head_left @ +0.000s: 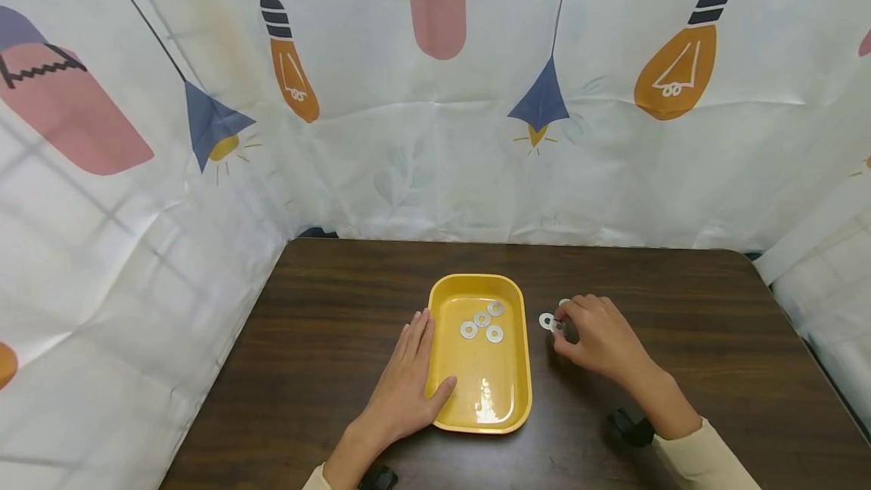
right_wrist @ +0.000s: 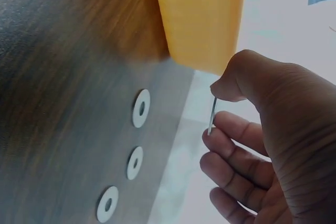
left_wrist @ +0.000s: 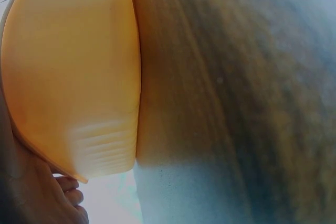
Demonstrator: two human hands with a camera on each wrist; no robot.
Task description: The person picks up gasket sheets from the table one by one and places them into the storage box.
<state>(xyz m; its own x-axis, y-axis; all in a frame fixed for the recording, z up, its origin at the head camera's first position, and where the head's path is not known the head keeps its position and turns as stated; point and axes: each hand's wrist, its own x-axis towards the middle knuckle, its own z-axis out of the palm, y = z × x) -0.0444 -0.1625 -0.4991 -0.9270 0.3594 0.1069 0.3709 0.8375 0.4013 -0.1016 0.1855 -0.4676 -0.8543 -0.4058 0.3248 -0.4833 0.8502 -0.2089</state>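
While the straight-fingered left hand (head_left: 401, 380) touches one tray (head_left: 472, 380) of four washers (head_left: 488, 334), the right hand (head_left: 602, 335) pinches one near three on the tabletop (head_left: 327, 369).

White lamp-print cloth (head_left: 469, 180) behind dark wood-grain table (head_left: 327, 339).

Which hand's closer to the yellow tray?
Left. The left hand touches the left side of the yellow tray, thumb over its rim; the right hand is apart from it, off its right side, pinching a washer.
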